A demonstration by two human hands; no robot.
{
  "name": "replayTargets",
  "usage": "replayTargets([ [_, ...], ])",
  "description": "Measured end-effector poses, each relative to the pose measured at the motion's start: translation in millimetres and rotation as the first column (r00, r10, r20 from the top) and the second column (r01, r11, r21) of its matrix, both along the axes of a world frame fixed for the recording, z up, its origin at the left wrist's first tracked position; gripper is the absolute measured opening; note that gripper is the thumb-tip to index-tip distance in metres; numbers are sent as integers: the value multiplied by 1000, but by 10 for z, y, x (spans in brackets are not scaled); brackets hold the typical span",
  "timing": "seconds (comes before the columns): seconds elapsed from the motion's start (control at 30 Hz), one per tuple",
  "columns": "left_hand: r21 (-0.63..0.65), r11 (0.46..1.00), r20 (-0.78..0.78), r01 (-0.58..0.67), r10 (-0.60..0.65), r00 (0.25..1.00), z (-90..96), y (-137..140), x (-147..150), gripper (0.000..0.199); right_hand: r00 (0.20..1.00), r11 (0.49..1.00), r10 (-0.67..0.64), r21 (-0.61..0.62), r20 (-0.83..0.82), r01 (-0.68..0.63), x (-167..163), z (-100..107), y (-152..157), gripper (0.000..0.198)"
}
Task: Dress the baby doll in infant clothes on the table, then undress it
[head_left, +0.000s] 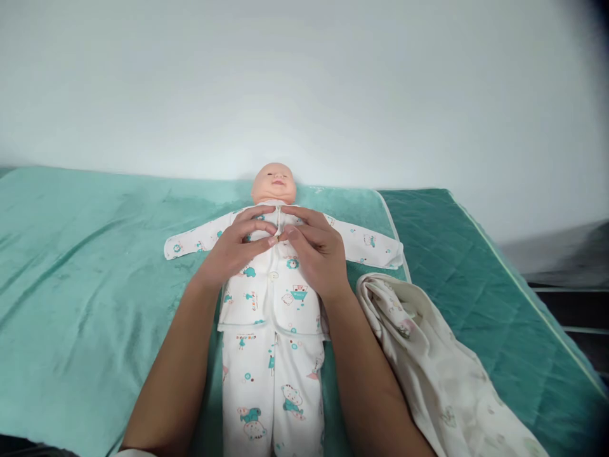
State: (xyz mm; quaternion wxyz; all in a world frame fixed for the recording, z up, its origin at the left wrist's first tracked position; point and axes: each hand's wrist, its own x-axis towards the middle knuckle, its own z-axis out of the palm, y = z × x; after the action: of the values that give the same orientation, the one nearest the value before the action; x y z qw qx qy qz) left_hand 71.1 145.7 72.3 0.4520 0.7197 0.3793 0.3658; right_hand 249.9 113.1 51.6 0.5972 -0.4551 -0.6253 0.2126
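- Nearest the camera, the patterned trousers (247,381) lay flat, legs side by side.
- Farther up, the shirt (238,308) lay over the torso; a pale round fastener (273,275) showed on its front seam, just below the grip.
- The left hand (231,251) and right hand (323,247) met at the chest. Each grip was a nearly closed fingertip pinch on the shirt's front edge; whether a fastener sat between the fingertips could not be told.
- Good practice called for aligned edges, light tension from the left hand, fine control by the right thumb and forefinger, and little pressure on the chest.
- The front seam ran between and beneath both grips.
- Beyond them, the doll (275,184) lay face up on the light green cover (118,266), near the wall (304,82).
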Motion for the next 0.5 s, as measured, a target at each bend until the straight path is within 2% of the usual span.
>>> replayTargets([
  [0.23,89,995,-28,-40,43,999,-6,-1,64,1,1000,1000,-22,-4,6,22,-12,20,2,28],
  [0.33,133,990,-22,-42,45,999,10,-13,87,4,999,999,-44,6,-15,44,-15,29,0,29],
  [0.43,123,992,6,-25,24,1000,44,-33,83,4,996,998,-62,18,-65,64,-17,24,1,28],
  [0.5,89,996,12,23,-24,1000,75,-43,60,12,995,998,-58,15,-79,59,-14,20,2,30],
])
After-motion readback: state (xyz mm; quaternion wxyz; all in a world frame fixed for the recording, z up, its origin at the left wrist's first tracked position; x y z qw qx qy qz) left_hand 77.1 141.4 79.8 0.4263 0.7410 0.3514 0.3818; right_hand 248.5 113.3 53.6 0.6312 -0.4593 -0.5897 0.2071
